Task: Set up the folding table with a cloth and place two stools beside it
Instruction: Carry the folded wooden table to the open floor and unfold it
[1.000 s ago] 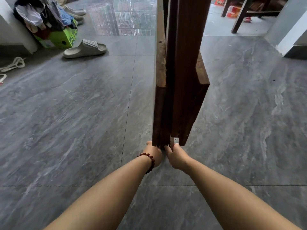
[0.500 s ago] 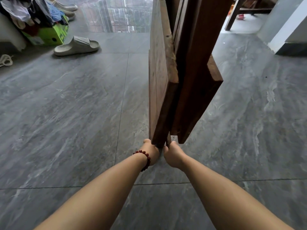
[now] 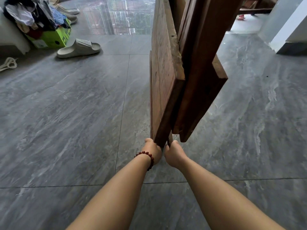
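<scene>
Table (image 3: 167,83): folded, dark wood, panels on edge, centre of frame, reaching from top edge down to both hands. Far left: coiled rope (image 3: 8,63) on grey tiled floor (image 3: 66,122). Upper left: clothes (image 3: 33,15) heaped on green box (image 3: 53,38); beige slipper (image 3: 78,48) just beside box. Lower centre: left hand (image 3: 153,151), beaded bracelet (image 3: 150,156) at wrist, fingers curled round near corner of left panel. Just right of it: right hand (image 3: 174,155), clenched on thin edge between panels. Upper right: white pillar (image 3: 290,27).
</scene>
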Demonstrator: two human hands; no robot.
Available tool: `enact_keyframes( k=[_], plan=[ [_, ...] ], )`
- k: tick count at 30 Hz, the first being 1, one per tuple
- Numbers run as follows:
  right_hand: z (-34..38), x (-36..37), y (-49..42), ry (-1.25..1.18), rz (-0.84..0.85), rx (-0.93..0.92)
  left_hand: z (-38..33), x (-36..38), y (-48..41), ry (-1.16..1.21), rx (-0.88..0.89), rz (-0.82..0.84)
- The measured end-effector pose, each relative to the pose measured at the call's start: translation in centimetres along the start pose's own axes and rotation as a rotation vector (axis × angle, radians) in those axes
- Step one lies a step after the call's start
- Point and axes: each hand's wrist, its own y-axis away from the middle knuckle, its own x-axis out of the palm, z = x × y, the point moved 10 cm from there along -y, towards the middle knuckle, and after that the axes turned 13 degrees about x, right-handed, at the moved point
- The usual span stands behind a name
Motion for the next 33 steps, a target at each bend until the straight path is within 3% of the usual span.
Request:
enact_keyframes(
  k=[14,28,33],
  plan=[
    [0.6,0.5,0.4,0.051,-0.007,-0.054,1.2,-0.7,0.9,0.130,-0.056,-0.162],
    [1.0,0.3,0.5,0.084,-0.016,-0.074,1.1,-1.0,0.6,0.061,-0.025,-0.121],
    [0.9,0.6,0.5,0.071,-0.013,-0.067,1.5,-1.1,0.7,0.133,-0.021,-0.147]
  ],
)
